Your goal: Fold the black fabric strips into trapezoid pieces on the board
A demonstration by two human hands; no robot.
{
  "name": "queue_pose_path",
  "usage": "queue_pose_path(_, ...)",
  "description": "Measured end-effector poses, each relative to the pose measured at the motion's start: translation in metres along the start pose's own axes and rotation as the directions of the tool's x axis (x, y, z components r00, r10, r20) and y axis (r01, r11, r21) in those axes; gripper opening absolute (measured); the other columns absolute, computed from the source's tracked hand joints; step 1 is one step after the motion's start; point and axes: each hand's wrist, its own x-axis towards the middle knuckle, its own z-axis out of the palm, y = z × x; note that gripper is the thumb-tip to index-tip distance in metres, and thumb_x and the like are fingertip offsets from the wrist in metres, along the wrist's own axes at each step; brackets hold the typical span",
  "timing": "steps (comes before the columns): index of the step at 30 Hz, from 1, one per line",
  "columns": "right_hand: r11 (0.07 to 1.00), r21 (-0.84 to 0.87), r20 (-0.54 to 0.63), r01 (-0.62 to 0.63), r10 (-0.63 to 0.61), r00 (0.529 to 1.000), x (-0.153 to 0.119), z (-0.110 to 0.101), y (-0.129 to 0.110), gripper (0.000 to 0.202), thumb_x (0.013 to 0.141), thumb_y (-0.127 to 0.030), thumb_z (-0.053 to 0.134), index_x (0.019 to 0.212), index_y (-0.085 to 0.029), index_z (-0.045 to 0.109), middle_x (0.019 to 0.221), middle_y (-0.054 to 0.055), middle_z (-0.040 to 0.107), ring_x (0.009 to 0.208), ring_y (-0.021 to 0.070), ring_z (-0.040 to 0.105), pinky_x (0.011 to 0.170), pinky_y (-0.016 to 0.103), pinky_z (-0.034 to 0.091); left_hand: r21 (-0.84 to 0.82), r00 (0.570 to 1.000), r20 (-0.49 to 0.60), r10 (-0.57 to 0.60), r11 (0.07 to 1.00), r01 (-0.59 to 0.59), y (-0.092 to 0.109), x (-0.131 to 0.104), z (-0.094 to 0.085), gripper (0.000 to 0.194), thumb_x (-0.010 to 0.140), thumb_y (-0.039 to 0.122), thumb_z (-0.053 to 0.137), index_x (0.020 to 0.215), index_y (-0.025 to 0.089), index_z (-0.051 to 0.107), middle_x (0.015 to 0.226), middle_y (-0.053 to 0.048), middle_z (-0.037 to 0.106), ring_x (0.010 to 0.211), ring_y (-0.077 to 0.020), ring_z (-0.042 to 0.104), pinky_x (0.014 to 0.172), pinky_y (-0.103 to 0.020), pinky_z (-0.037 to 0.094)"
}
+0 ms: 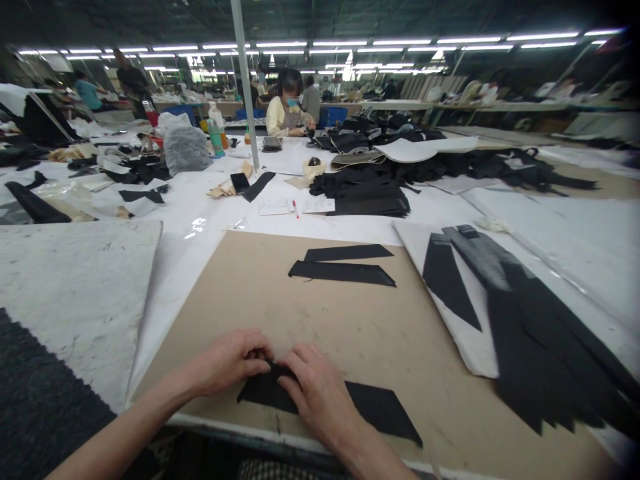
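A black fabric strip (383, 405) with slanted ends lies flat on the brown board (240, 293), close to the board's near edge. My left hand (239, 360) is closed at the strip's upper edge, thumb and curled fingertips pinching the cloth there. Across the strip's middle rests my right hand (320, 393), its thumb and fingers closed on the same edge just right of the left fingertips. Part of the strip is hidden under this hand. Farther up the board are two more black strips, a lower one (345, 272) and an upper one (349, 253).
To the right, a fanned stack of black strips (540, 340) overlaps a white board (465, 353). A pale board (75, 287) and dark cloth (40, 400) are at left. Beyond are black fabric piles (370, 193), a red pen (295, 209), a post (245, 80) and a seated co-worker (285, 110).
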Motion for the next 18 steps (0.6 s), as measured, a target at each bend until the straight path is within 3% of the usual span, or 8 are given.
queue_pose_path(9, 0.999, -0.036, -0.079, 0.031, -0.034, 0.996, 0.001, 0.005, -0.001, 0.009, 0.091, -0.018, 0.069, 0.098, -0.022, 0.067, 0.098, 0.004, 0.065, 0.093, 0.0235, 0.063, 0.079, 0.035, 0.053, 0.088, 0.996, -0.073, 0.042, 0.995, -0.036, 0.000, -0.004, 0.007, 0.014, 0.084, 0.012, 0.060, 0.089, 0.023, 0.066, 0.085, 0.004, 0.062, 0.081, -0.0148, 0.059, 0.071, -0.025, 0.041)
queue_pose_path(12, 0.999, -0.047, -0.096, 0.027, -0.031, 0.995, 0.002, 0.008, -0.001, 0.015, 0.088, -0.015, 0.071, 0.100, -0.022, 0.066, 0.098, 0.005, 0.065, 0.093, 0.0245, 0.064, 0.078, 0.037, 0.056, 0.098, 0.995, -0.083, 0.055, 0.994, -0.047, -0.001, -0.009, 0.003, 0.018, 0.089, 0.015, 0.059, 0.103, 0.025, 0.066, 0.094, 0.002, 0.064, 0.087, -0.0155, 0.061, 0.077, -0.026, 0.046)
queue_pose_path(14, 0.999, -0.039, -0.121, 0.038, -0.043, 0.992, -0.001, 0.009, 0.001, 0.025, 0.085, -0.011, 0.071, 0.107, -0.021, 0.065, 0.103, 0.006, 0.065, 0.095, 0.0251, 0.064, 0.080, 0.038, 0.057, 0.151, 0.987, -0.145, 0.066, 0.988, -0.044, 0.001, -0.017, 0.007, 0.026, 0.095, 0.017, 0.053, 0.118, 0.026, 0.061, 0.107, -0.001, 0.064, 0.095, -0.0173, 0.062, 0.084, -0.029, 0.049)
queue_pose_path(16, 0.996, -0.055, -0.191, 0.071, -0.080, 0.978, -0.009, 0.012, 0.006, 0.036, 0.085, -0.008, 0.067, 0.118, -0.019, 0.061, 0.111, 0.009, 0.065, 0.099, 0.0261, 0.064, 0.082, 0.039, 0.059, 0.285, 0.956, -0.267, 0.119, 0.958, -0.040, 0.006, -0.027, 0.022, 0.030, 0.100, 0.017, 0.044, 0.127, 0.024, 0.056, 0.115, -0.005, 0.063, 0.101, -0.0195, 0.062, 0.089, -0.034, 0.051)
queue_pose_path(18, 0.985, -0.124, -0.296, 0.120, -0.152, 0.943, -0.019, 0.016, 0.012, 0.039, 0.088, -0.007, 0.059, 0.126, -0.015, 0.057, 0.118, 0.014, 0.063, 0.104, 0.0276, 0.063, 0.084, 0.041, 0.059, 0.480, 0.893, -0.360, 0.271, 0.874, -0.072, 0.013, -0.037, 0.047, 0.033, 0.101, 0.015, 0.038, 0.130, 0.021, 0.055, 0.118, -0.008, 0.065, 0.105, -0.0214, 0.062, 0.091, -0.036, 0.052)
